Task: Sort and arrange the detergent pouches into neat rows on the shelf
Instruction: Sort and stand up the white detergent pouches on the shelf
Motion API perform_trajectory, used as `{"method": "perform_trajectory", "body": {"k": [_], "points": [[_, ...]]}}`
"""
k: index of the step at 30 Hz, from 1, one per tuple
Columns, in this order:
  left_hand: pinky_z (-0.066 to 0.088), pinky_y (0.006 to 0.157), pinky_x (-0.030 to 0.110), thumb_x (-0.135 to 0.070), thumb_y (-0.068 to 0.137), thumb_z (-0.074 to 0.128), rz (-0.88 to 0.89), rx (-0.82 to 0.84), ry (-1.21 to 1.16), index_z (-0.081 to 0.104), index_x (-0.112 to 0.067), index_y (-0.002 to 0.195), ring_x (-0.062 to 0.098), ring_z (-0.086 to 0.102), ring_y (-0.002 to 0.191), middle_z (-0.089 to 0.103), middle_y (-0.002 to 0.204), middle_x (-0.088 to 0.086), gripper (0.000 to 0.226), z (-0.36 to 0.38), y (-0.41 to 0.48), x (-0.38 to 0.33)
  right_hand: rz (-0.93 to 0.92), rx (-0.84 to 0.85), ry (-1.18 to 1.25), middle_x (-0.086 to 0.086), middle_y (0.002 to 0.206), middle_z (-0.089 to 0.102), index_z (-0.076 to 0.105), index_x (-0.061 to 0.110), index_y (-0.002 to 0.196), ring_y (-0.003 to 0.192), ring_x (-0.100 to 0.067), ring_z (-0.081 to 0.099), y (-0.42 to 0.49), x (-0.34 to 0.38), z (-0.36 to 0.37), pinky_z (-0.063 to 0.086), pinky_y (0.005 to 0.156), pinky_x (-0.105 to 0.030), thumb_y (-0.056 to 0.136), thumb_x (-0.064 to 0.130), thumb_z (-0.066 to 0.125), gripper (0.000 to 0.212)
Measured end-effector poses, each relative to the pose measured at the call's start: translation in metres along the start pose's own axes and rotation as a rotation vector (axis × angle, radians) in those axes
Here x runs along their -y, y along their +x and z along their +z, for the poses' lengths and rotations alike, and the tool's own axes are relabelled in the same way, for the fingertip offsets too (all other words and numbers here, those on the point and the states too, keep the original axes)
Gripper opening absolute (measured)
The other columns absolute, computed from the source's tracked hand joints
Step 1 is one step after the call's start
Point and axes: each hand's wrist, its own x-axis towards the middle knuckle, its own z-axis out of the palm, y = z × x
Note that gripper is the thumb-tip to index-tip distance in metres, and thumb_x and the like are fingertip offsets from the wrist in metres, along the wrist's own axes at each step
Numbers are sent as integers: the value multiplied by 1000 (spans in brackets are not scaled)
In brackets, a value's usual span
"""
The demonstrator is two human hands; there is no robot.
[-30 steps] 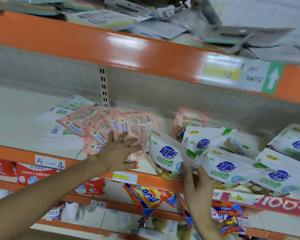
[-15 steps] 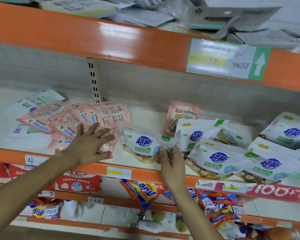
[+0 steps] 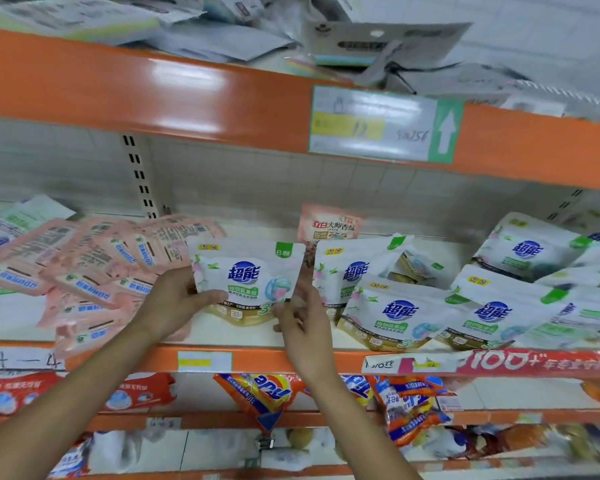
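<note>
White pouch (image 3: 246, 275) upright, front outward, left hand (image 3: 174, 303) gripping side, right hand (image 3: 302, 323) pinching corner

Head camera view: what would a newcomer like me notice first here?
A white pouch with a blue logo, held upright between the left hand and right hand at the front of the shelf. To its left sprawls a messy heap of pink pouches; to its right, more white pouches lean in overlapping rows.

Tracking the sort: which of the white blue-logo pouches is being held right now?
The leftmost white pouch, upright beside the pink pouches: the left hand and right hand grip its lower corners. The other white pouches sit untouched to its right.
</note>
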Motion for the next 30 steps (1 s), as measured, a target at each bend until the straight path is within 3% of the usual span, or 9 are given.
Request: {"method": "perform_trajectory", "body": {"k": [2,6,9,11,14,19,23,28,30], "points": [[49,75,13,-15,76,79,-12,-35,-18,73,-26,94,-10,66,85,71,84,-25,21,1,5,-5,36,17,-22,24,99,65,46,27,136,87,-14,66,-7,-4,-2,59,76,-39,96,14,57,43],[46,59,14,-10,81,74,-74,-183,-76,67,-26,88,-15,61,60,60,63,-38,19,2,21,-12,68,58,-49,-12,92,66,45,24,129,79,-15,63,-21,-7,-7,52,71,-17,91,1,51,45],[57,60,33,-12,82,74,-115,-267,-143,69,-25,83,4,66,55,74,75,-10,13,-8,32,-16,57,103,-67,-15,84,66,46,23,127,78,-12,64,-29,-8,-8,48,73,-13,91,2,49,43],[60,65,46,-11,83,73,-117,-299,-208,72,-22,89,20,72,68,76,84,-3,12,-14,41,-16,62,114,-83,-10,83,67,46,28,126,82,-14,64,-31,-11,-7,49,78,-15,90,5,50,43],[59,67,32,-7,85,70,-95,-282,-239,70,-19,98,8,71,72,74,78,-16,17,-10,62,-21,63,131,-96,-6,87,67,45,32,124,87,-13,64,-33,-14,-7,49,80,-16,90,7,51,43],[54,61,15,3,83,69,-63,-150,-192,67,-1,111,0,68,66,68,107,9,29,17,105,-28,63,170,-135,-4,92,66,47,28,125,91,-8,63,-36,-10,-11,48,80,-12,90,7,50,41],[55,88,45,1,80,73,-84,0,-175,71,-18,91,22,69,85,70,109,15,22,36,123,-29,37,231,-202,3,103,63,45,36,120,92,-7,62,-40,9,-23,50,77,-15,90,8,50,41],[48,98,53,-1,82,72,-77,73,-225,69,-11,106,28,67,102,69,114,16,26,48,130,-22,-93,286,-179,13,96,66,52,35,118,87,-9,65,-47,75,-53,56,73,-28,87,12,53,38],[47,100,52,0,81,72,-80,64,-248,68,-12,108,29,67,104,69,114,14,30,49,131,-22,-153,263,-180,8,89,68,58,29,111,79,-6,64,-43,105,-73,53,68,-23,88,8,56,32]]}}
